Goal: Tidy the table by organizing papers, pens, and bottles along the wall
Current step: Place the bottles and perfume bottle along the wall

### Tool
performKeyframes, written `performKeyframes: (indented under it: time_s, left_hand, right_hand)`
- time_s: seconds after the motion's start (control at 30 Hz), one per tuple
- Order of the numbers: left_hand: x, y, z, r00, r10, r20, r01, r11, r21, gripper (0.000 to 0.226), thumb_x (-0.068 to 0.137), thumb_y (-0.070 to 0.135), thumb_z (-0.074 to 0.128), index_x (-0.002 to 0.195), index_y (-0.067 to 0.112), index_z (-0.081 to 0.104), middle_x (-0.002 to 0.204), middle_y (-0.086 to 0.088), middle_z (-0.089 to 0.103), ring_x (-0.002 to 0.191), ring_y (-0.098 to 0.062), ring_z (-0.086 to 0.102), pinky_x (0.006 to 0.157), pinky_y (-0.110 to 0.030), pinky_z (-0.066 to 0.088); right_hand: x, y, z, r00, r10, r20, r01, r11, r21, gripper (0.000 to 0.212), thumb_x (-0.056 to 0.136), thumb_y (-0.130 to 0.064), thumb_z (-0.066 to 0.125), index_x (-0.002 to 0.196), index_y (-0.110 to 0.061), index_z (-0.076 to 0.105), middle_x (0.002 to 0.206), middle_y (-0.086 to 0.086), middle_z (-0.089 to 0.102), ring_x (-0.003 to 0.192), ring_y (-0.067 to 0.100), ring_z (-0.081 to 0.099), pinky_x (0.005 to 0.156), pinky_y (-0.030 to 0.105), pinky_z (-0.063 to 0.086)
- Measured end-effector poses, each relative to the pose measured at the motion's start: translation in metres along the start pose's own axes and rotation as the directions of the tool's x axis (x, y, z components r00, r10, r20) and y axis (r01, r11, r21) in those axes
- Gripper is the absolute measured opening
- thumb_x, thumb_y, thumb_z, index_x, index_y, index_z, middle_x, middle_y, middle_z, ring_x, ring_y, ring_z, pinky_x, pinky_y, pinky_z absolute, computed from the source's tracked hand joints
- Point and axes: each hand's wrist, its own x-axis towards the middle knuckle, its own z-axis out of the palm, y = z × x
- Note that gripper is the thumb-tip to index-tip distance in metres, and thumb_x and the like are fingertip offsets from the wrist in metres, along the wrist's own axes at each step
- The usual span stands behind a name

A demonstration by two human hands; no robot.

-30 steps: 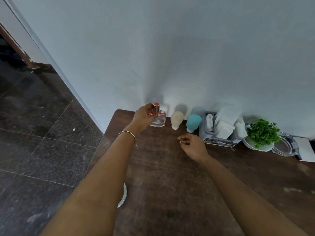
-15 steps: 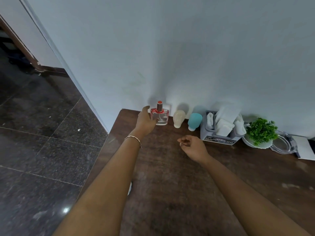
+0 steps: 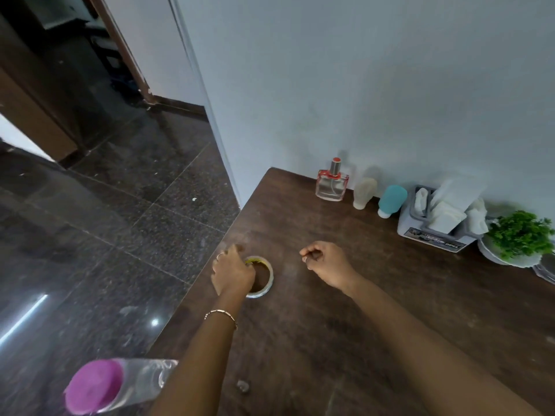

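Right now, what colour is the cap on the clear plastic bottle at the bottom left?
Magenta pink; the round cap shows best in the head view.

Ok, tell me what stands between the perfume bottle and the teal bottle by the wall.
A small cream bottle stands between them, seen in the head view.

Pale blue-white wall (image 3: 375, 85) ran behind dark brown wooden table (image 3: 330, 340), table's far edge against it. Wall ended at outer corner left of table. Floor (image 3: 120, 235) was dark polished speckled stone tile, thin grout lines, few pale specks. Bright spot (image 3: 154, 322) and pale streak (image 3: 24, 319) of light reflected in floor at lower left. Past corner: brown door frame (image 3: 129, 61), dark skirting (image 3: 180, 104), dim room behind. Brown wooden panel (image 3: 36, 124) stood far left
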Motion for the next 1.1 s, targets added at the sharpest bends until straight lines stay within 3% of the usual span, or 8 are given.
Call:
performKeyframes:
  time_s: [0.13, 0.3, 0.43, 0.6, 0.7, 0.8, 0.93, 1.1]
  left_hand:
    - [-0.004, -0.03, 0.005, 1.0, -0.025, -0.002, 0.025, 0.993, -0.116, 0.037, 0.081, 0.015, 0.063, 0.118, 0.014, 0.058, 0.122, -0.016, 0.056, 0.112, -0.032, 0.055, 0.091, -0.038, 0.045]
    - [-0.002, -0.035, 0.006, 1.0, 0.023, 0.015, -0.02, 0.986, -0.166, 0.026, 0.077, 0.009, 0.06, 0.102, 0.014, 0.064, 0.104, -0.009, 0.067, 0.104, -0.028, 0.06, 0.083, -0.035, 0.048]
    - [0.007, -0.011, 0.006, 0.999, 0.042, 0.008, -0.039, 0.97, -0.239, 0.025, 0.075, 0.008, 0.062, 0.099, 0.015, 0.066, 0.099, -0.005, 0.07, 0.098, -0.024, 0.063, 0.082, -0.034, 0.051]
    - [0.037, 0.033, 0.014, 0.996, 0.001, 0.084, 0.039, 0.884, -0.465, 0.021, 0.073, 0.004, 0.06, 0.088, 0.018, 0.061, 0.083, 0.002, 0.065, 0.081, -0.023, 0.069, 0.072, -0.043, 0.06]
    - [0.059, 0.063, 0.017, 0.994, -0.002, 0.109, 0.06, 0.841, -0.537, 0.019, 0.077, 0.003, 0.063, 0.083, 0.02, 0.056, 0.085, 0.0, 0.065, 0.074, -0.021, 0.068, 0.066, -0.041, 0.061]
    - [0.081, 0.09, 0.022, 0.993, -0.009, 0.117, 0.078, 0.795, -0.602, 0.02, 0.079, 0.004, 0.066, 0.084, 0.02, 0.056, 0.09, -0.004, 0.066, 0.072, -0.019, 0.066, 0.06, -0.037, 0.06]
    - [0.116, 0.112, 0.038, 0.993, -0.056, 0.106, 0.113, 0.75, -0.652, 0.023, 0.07, 0.009, 0.071, 0.076, 0.025, 0.054, 0.088, -0.005, 0.068, 0.082, -0.024, 0.068, 0.072, -0.044, 0.06]
    - [0.145, 0.129, 0.055, 0.99, -0.103, 0.091, 0.138, 0.736, -0.663, 0.025, 0.069, 0.012, 0.074, 0.085, 0.021, 0.057, 0.091, -0.007, 0.067, 0.085, -0.026, 0.068, 0.075, -0.044, 0.06]
  right_hand:
    - [-0.007, -0.007, 0.027, 0.996, 0.01, 0.084, -0.012, 1.0, 0.019, 0.021, 0.086, -0.005, 0.061, 0.078, -0.024, 0.061, 0.08, -0.002, 0.066, 0.071, 0.012, 0.061, 0.063, 0.02, 0.047]
    - [-0.017, -0.011, 0.043, 0.983, 0.067, 0.172, -0.08, 0.994, 0.074, 0.021, 0.086, 0.001, 0.057, 0.102, -0.01, 0.064, 0.083, 0.0, 0.063, 0.072, 0.012, 0.059, 0.063, 0.017, 0.044]
    - [-0.016, -0.019, 0.038, 0.994, 0.018, 0.112, -0.03, 0.994, 0.106, 0.017, 0.088, -0.001, 0.057, 0.098, -0.006, 0.069, 0.078, -0.002, 0.065, 0.077, 0.015, 0.061, 0.07, 0.025, 0.046]
    - [0.001, -0.025, 0.012, 0.996, 0.085, -0.013, -0.08, 0.971, 0.227, 0.025, 0.089, -0.004, 0.054, 0.104, -0.018, 0.068, 0.084, -0.006, 0.068, 0.083, 0.018, 0.068, 0.086, 0.039, 0.053]
    - [0.014, -0.021, -0.006, 0.99, 0.131, -0.059, -0.11, 0.954, 0.279, 0.04, 0.088, -0.002, 0.053, 0.124, -0.016, 0.062, 0.097, -0.008, 0.067, 0.088, 0.013, 0.066, 0.091, 0.038, 0.052]
    - [0.028, -0.015, -0.021, 0.98, 0.174, -0.1, -0.135, 0.939, 0.317, 0.043, 0.089, 0.001, 0.053, 0.129, -0.012, 0.058, 0.106, -0.006, 0.065, 0.09, 0.012, 0.065, 0.094, 0.034, 0.052]
    - [0.043, -0.007, -0.034, 0.964, 0.219, -0.147, -0.165, 0.935, 0.315, 0.037, 0.091, 0.001, 0.053, 0.125, -0.012, 0.061, 0.114, -0.001, 0.065, 0.102, 0.013, 0.064, 0.097, 0.031, 0.051]
    - [0.055, 0.01, -0.04, 0.942, 0.272, -0.195, -0.209, 0.933, 0.292, 0.034, 0.092, -0.002, 0.056, 0.119, -0.02, 0.064, 0.112, -0.008, 0.066, 0.104, 0.008, 0.062, 0.099, 0.033, 0.05]
